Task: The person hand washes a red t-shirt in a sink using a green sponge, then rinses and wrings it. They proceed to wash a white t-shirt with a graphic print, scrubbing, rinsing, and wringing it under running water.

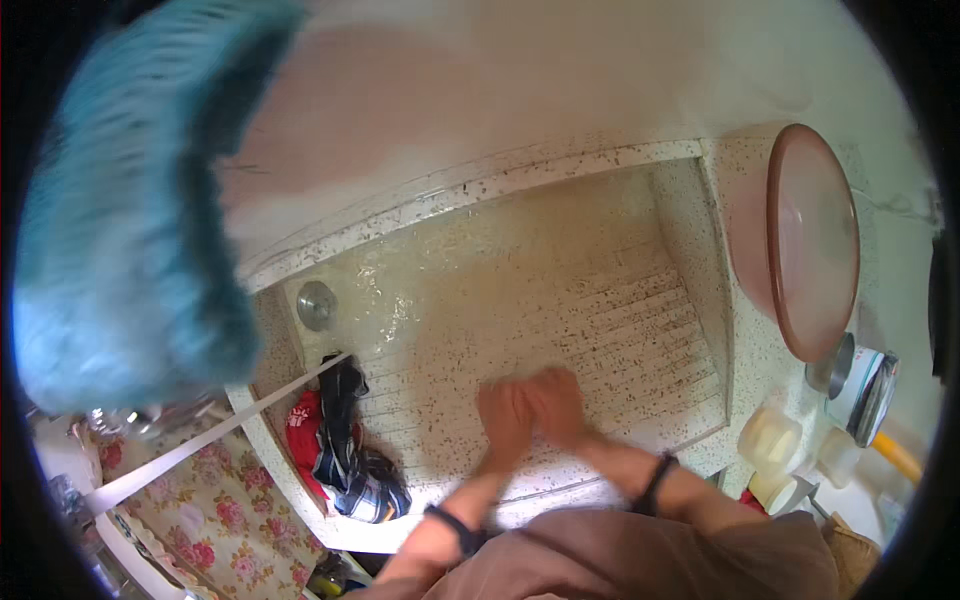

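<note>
My left hand [506, 414] and my right hand [556, 402] are side by side and touching, over the ribbed washboard floor [630, 330] of a speckled stone laundry sink [580, 160]. Their fingers are blurred, and no object shows between them. Dark bands circle both wrists. At the sink's left end lies a small heap of laundry: a red cloth [304, 440], a black cloth [342, 395] and a plaid cloth [372, 490]. Neither hand touches the heap. Wet patches shine near the round metal drain [317, 305].
A blurred light-blue fuzzy cloth [130, 260] hangs large at upper left. One thin white pipe [215, 432] reaches over the sink's left edge. A pink-rimmed basin [776, 235] leans at right, above plastic containers [770, 440]. Floral fabric [225, 510] covers the lower left.
</note>
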A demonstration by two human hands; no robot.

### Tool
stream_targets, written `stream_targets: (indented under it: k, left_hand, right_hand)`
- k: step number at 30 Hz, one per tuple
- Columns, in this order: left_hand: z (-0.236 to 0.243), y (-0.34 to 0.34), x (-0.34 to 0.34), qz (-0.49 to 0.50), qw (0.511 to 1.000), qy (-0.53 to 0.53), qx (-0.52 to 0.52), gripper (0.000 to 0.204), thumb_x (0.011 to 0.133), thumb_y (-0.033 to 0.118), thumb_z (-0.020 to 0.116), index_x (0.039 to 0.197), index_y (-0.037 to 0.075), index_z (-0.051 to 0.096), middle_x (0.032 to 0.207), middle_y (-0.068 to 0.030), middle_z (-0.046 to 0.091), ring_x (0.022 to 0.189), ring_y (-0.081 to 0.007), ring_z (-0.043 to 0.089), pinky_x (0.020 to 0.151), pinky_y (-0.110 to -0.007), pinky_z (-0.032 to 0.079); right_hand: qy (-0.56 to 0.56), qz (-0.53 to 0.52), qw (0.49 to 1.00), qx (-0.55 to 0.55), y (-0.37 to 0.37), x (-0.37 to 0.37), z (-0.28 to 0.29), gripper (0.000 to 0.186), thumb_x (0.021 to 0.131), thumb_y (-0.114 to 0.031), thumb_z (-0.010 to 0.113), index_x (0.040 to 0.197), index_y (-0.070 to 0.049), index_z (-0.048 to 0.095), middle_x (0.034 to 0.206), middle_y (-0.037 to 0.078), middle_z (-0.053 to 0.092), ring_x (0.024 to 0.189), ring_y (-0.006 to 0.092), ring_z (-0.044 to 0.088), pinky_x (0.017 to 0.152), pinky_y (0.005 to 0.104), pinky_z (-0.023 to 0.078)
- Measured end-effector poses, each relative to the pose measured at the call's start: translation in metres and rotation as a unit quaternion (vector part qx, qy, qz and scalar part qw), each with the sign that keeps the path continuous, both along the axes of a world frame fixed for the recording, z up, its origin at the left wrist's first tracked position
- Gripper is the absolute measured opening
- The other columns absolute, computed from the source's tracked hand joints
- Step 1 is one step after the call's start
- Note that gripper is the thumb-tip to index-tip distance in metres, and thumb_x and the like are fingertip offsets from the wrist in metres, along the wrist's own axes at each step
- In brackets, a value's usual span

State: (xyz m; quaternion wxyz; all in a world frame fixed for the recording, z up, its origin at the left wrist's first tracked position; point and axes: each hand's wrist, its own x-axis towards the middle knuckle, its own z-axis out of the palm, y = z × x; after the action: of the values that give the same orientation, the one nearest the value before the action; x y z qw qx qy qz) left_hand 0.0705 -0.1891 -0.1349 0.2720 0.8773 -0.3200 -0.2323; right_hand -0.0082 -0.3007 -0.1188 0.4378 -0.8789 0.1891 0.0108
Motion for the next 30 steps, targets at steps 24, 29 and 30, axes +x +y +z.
stream_targets:
  k: [24,29,30]
  left_hand:
    - [-0.026,-0.042,0.075,0.026,0.985,-0.156,0.064,0.025,0.092,0.023,0.048,0.091,0.003,0.064,0.103,-0.0185,0.063,0.096,-0.0353,0.054,0.086,-0.052,0.039]
    - [0.057,0.014,-0.024,0.192,0.961,0.17,-0.102,0.026,0.092,0.021,0.047,0.083,0.002,0.061,0.092,-0.0215,0.061,0.087,-0.0385,0.054,0.08,-0.049,0.04]
    - [0.043,0.016,-0.026,0.146,0.981,0.098,-0.083,0.024,0.093,0.019,0.046,0.085,0.002,0.06,0.091,-0.0214,0.059,0.086,-0.038,0.053,0.078,-0.048,0.04]
  right_hand:
    - [0.134,0.072,0.987,-0.048,-0.055,0.084,-0.057,0.017,0.085,-0.022,0.057,0.093,-0.008,0.065,0.088,0.014,0.064,0.095,0.0343,0.059,0.084,0.0465,0.042]
    - [-0.058,-0.06,0.992,-0.094,0.014,-0.013,0.042,0.019,0.086,-0.021,0.056,0.092,-0.008,0.068,0.094,0.016,0.066,0.093,0.035,0.061,0.084,0.0496,0.043]
    - [0.012,-0.01,0.996,-0.088,0.018,-0.019,0.036,0.017,0.085,-0.02,0.057,0.092,-0.008,0.068,0.093,0.017,0.066,0.092,0.035,0.06,0.084,0.0494,0.042]
